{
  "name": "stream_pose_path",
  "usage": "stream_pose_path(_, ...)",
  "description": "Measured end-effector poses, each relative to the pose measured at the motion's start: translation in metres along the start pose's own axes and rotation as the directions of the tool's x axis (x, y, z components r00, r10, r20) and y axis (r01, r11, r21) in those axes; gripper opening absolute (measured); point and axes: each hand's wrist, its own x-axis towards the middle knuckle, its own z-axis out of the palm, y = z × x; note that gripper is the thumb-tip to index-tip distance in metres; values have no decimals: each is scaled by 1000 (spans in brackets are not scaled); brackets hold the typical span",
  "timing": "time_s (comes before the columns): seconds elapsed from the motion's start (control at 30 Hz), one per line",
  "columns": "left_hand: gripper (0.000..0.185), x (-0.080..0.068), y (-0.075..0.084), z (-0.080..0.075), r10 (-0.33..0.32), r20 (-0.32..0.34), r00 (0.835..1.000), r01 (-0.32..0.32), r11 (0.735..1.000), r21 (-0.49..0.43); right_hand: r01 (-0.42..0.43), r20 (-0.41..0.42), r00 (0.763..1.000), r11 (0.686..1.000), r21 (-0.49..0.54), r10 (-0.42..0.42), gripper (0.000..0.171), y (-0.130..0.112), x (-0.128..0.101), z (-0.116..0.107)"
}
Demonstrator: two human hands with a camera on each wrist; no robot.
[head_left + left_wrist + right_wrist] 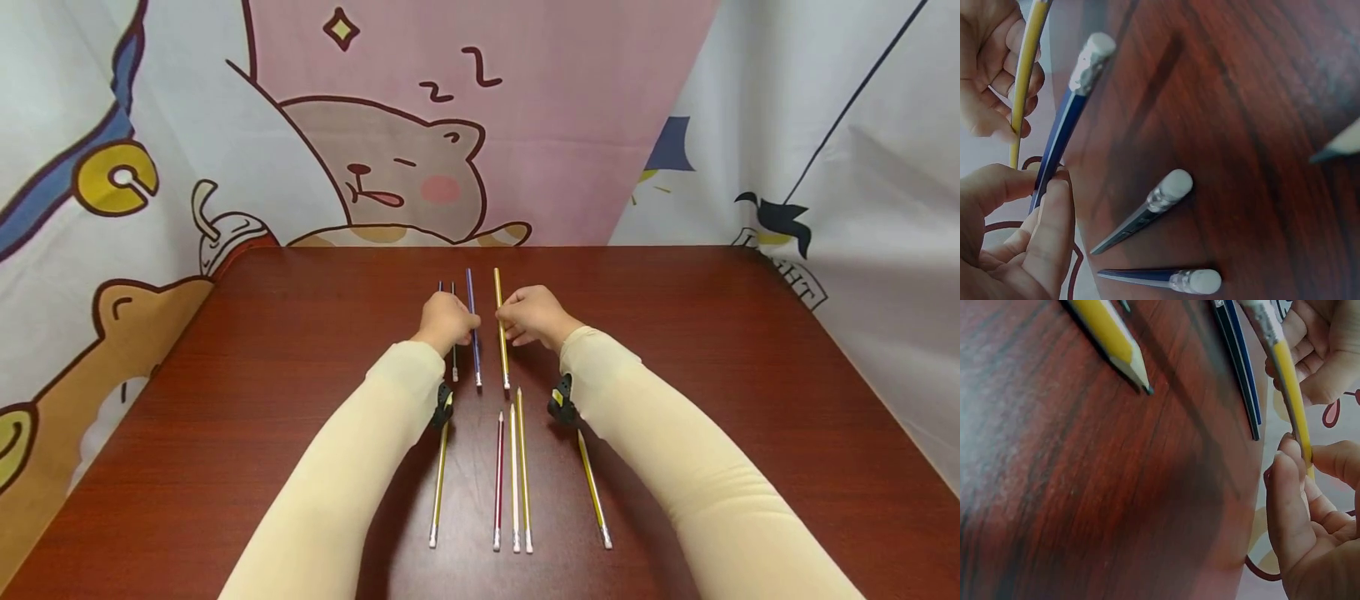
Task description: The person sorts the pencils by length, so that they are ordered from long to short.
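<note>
Centrally in the head view, a blue pencil is pinched by the left hand, thumb and forefinger closed on its shaft, as the left wrist view confirms; the eraser end points toward the viewer. Just right of it, a yellow pencil is gripped the same way by the right hand, the fingertips curled round the shaft. Both pencils are kept parallel and pointing away, seemingly so that they can be lined up side by side.

To the left of the blue pencil, partly hidden by the left hand, two thinner dark pencils lie on the table in the same direction. Lower in the frame, a second row is laid out: a yellow striped pencil at lower left, three close together at lower centre, red, white and yellow, and another yellow one at lower right, slightly slanted. A cartoon cloth backdrop is hung behind the table.
</note>
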Motion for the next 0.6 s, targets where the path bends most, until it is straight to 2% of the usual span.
stream_pose_path(0.3, 17, 8, 1, 4, -10, -51, 999, 17, 990, 143, -33, -26, 999, 999, 1, 33, 9, 3, 14, 8)
stream_pose_path(0.6, 19, 12, 0, 6, -56, -37, 998, 60, 991, 124, -37, -50, 998, 999, -29, 36, 12, 8, 23, 13)
